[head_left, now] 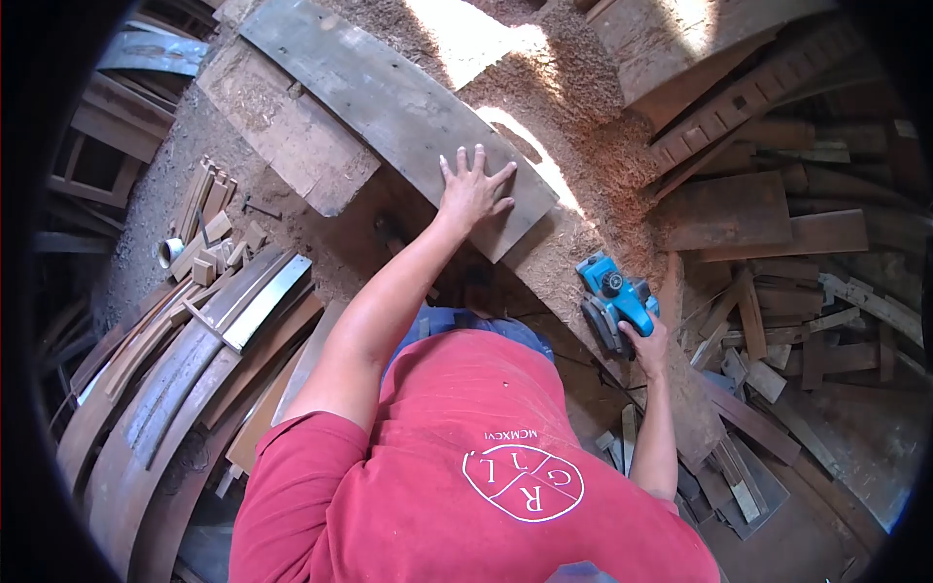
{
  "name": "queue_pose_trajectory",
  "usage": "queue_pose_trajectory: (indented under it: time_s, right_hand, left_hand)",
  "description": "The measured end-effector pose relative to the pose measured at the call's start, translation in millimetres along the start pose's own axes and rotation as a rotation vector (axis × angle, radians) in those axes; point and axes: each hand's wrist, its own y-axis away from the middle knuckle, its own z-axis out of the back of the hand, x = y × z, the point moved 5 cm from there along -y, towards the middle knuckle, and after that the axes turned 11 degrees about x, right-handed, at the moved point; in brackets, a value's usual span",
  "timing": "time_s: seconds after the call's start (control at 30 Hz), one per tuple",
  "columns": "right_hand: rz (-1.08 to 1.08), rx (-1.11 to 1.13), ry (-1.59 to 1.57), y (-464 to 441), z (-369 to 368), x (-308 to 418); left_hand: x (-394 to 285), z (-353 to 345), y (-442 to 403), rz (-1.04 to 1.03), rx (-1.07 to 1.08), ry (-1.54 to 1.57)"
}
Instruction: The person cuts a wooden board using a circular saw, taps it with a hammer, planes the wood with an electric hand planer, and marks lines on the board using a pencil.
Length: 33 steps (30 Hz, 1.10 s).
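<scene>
My left hand (471, 194) lies flat with spread fingers near the right end of a long grey-brown board (379, 92). The board slants from the upper left down to the middle, on a dusty wooden work surface (554, 255). My right hand (647, 348) is wrapped round the handle of a blue electric planer (614, 296), to the right of the board's end. The planer is apart from the board and tilted, near the edge of the work surface. Its underside is hidden.
Wood shavings (583, 107) are heaped beyond the board. Curved wooden pieces (175, 389) are stacked at the lower left, beside small offcuts (216, 255). Scrap planks (797, 233) crowd the right side. A white roll-like object (171, 253) sits at the left.
</scene>
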Motion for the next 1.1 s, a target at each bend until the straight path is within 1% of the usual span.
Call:
queue_pose_trajectory:
  time_s: [0.07, 0.13, 0.2, 0.23, 0.27, 0.33, 0.4, 0.53, 0.57, 0.6, 0.67, 0.77, 0.8, 0.87, 0.9, 0.93, 1.1]
  right_hand:
    - [0.048, 0.04, -0.034, 3, -2, 16]
    - [0.092, 0.066, 0.133, 7, -11, 46]
    - [0.128, 0.093, 0.097, 18, -23, 86]
    - [0.127, 0.086, 0.072, 19, -28, 97]
    - [0.125, 0.076, 0.047, 19, -33, 102]
    - [0.159, 0.148, 0.215, 14, -51, 117]
    - [0.18, 0.211, 0.281, 6, -72, 138]
    - [0.231, 0.217, 0.353, -21, -112, 183]
    - [0.287, 0.218, 0.365, -28, -121, 195]
    - [0.341, 0.22, 0.375, -34, -129, 206]
    - [0.351, 0.238, 0.39, -49, -144, 226]
    - [0.331, 0.218, 0.393, -69, -163, 252]
    - [0.338, 0.228, 0.403, -77, -172, 261]
    - [0.341, 0.229, 0.412, -93, -190, 280]
    - [0.364, 0.224, 0.403, -100, -200, 292]
    - [0.369, 0.233, 0.408, -109, -211, 303]
    - [0.441, 0.223, 0.416, -158, -263, 360]
  left_hand:
    - [0, 6, 1, 0.01, 0.025, 0.02]
    - [10, 4, -2, 0.033, 0.049, 0.042]
    - [30, -5, 0, -0.105, -0.038, 0.147]
    - [43, -5, 6, -0.121, -0.053, 0.203]
    - [62, -5, 12, -0.06, -0.092, 0.165]
    - [106, -14, 22, 0.156, -0.176, 0.131]
    - [140, -19, 35, 0.299, -0.164, 0.088]
    - [174, -16, 45, 0.335, -0.119, 0.052]
    - [180, -16, 47, 0.351, -0.121, 0.057]
    - [181, -17, 47, 0.339, -0.127, 0.043]
    - [185, -17, 47, 0.333, -0.133, 0.035]
    - [191, -22, 51, 0.298, -0.287, 0.223]
    - [194, -28, 54, 0.312, -0.289, 0.23]
    - [201, -34, 69, 0.39, -0.52, 0.437]
    - [197, -37, 81, 0.401, -0.618, 0.479]
    - [191, -40, 93, 0.417, -0.644, 0.51]
    - [154, -72, 139, 0.445, -0.606, 0.74]
